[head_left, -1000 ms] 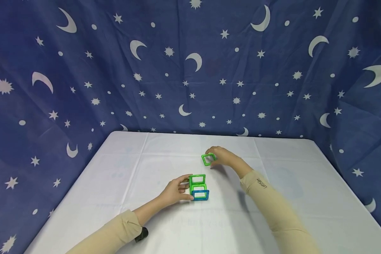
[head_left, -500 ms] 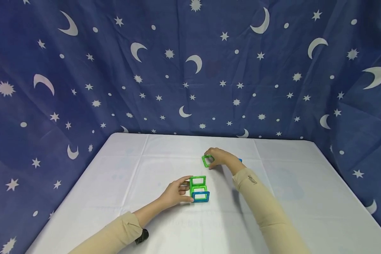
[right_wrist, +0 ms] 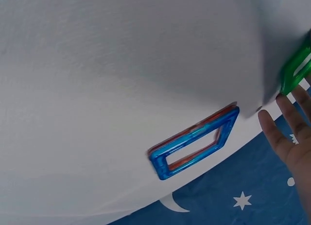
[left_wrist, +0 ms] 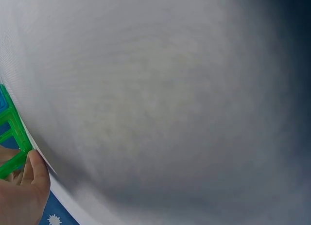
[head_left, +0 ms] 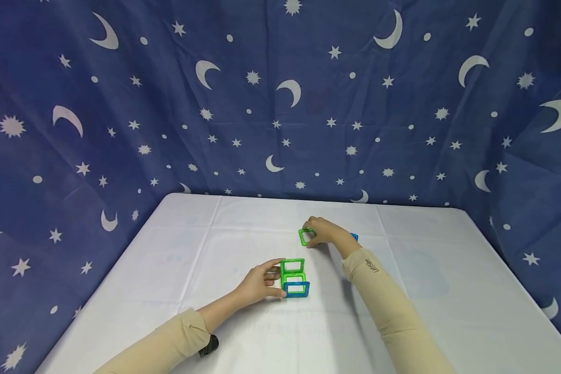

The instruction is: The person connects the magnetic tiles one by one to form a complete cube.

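At mid-table in the head view, my left hand [head_left: 257,283] grips the left side of a small structure of magnetic tiles. It has green open-frame tiles [head_left: 293,260] at the left, base and back, and a blue tile [head_left: 296,294] stands at the front. Thumb and fingers touch its near and far corners. Farther back, my right hand [head_left: 324,230] pinches a single green magnetic tile [head_left: 301,238], close over the tabletop. Part of that tile is hidden behind the fingers. The left wrist view shows fingertips on a green tile corner [left_wrist: 24,142].
A blue tile [right_wrist: 194,136] lies over a reddish tile [right_wrist: 194,127] beside my right hand, mostly hidden by the wrist in the head view. A white cloth [head_left: 243,218] covers the table. A dark blue star-and-moon curtain [head_left: 280,98] hangs behind. A black wrist device [head_left: 209,345] shows under the left sleeve.
My right forearm has swung slightly left, bringing the blue tile into sight behind the wrist. The green tile in that hand has lowered slightly. The left hand keeps its grip on the structure.
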### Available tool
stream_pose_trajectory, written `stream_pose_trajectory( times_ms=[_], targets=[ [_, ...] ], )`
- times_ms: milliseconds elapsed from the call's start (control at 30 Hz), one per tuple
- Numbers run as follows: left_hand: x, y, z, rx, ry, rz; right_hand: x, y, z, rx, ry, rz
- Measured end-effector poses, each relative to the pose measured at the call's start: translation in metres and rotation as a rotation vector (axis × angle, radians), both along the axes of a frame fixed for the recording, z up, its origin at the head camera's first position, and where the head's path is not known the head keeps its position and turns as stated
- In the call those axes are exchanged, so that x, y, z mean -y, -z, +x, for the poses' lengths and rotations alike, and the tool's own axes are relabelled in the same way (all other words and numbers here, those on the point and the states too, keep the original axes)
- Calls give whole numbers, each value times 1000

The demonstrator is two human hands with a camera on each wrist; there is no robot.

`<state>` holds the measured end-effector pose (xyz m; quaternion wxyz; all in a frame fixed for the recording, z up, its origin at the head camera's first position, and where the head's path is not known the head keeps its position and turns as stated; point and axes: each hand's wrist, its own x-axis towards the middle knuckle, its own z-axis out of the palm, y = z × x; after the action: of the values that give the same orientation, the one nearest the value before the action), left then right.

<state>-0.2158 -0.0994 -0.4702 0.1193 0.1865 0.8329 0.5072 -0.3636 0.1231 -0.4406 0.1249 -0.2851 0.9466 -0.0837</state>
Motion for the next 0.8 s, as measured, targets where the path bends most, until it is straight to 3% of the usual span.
stream_pose_trajectory(
  times_ms=[367, 800],
  targets=[
    [2, 1, -1, -8, -3, -1, -11, 9, 0, -67, 53, -55],
    [-1, 0, -3, 4, 4, -6, -18, -8, 20, -93, 6, -124]
  ],
)
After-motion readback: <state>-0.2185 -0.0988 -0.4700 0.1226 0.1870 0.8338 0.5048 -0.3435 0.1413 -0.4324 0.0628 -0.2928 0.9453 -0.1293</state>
